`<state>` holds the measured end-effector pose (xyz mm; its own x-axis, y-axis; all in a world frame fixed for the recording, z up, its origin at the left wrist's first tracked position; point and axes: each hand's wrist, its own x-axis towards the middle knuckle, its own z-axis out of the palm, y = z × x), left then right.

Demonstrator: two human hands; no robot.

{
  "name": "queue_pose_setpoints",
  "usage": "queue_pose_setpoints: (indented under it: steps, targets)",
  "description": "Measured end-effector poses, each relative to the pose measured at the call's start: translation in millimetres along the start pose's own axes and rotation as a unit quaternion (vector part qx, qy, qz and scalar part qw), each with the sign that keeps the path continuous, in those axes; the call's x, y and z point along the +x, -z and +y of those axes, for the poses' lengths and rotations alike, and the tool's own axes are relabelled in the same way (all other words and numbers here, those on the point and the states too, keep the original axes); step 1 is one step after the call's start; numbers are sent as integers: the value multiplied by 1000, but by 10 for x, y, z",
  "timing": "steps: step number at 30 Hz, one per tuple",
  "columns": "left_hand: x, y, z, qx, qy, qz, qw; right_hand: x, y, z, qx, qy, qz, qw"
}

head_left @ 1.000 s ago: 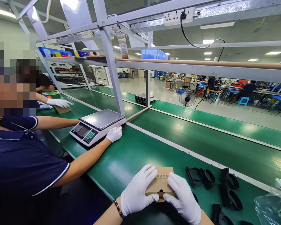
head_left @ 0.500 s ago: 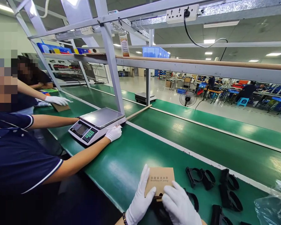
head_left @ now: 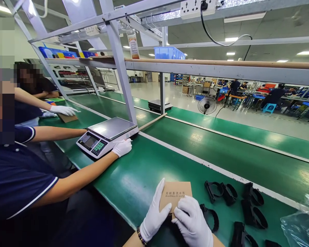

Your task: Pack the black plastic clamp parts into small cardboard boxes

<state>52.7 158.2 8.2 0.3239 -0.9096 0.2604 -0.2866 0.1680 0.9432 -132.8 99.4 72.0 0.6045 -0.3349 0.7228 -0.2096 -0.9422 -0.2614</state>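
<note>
Right hand shifted onto matte cardboard box, left hand alongside

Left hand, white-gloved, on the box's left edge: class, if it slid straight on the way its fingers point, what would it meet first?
The left hand points up-belt along the cardboard box; beyond, only bare green belt shows, though depth is unclear.

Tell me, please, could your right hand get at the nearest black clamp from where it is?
Probably yes. The right hand rests on the cardboard box, and the nearest black clamp lies just beside it on the green belt, with nothing between them.
</note>
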Motion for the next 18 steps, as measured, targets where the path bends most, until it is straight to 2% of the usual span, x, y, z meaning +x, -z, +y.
queue_pose_setpoints:
  steps: [4, 7, 10, 12, 15, 18]
  targets:
    - [21, 65, -4, 43, -7, -6, 999, -106, -178, -23, -86, -80, 93, 989]
    - [47, 97, 161, 155, -73, 27, 985, -177, -204, -42, -83, -122, 97, 984]
    - [67, 16, 438, 283, -220, 56, 932, -226, -88, -40, -64, -113, 94, 987]
    - [77, -120, 580, 337, -293, 15, 894, -274, 35, -15, -98, -85, 101, 986]
    - [126, -362, 631, 408, -308, -51, 858, -405, 221, 47, -218, -90, 111, 965]
    - [280, -459, 556, 470, -293, -54, 831, -622, 340, 91, -316, -93, 80, 941]
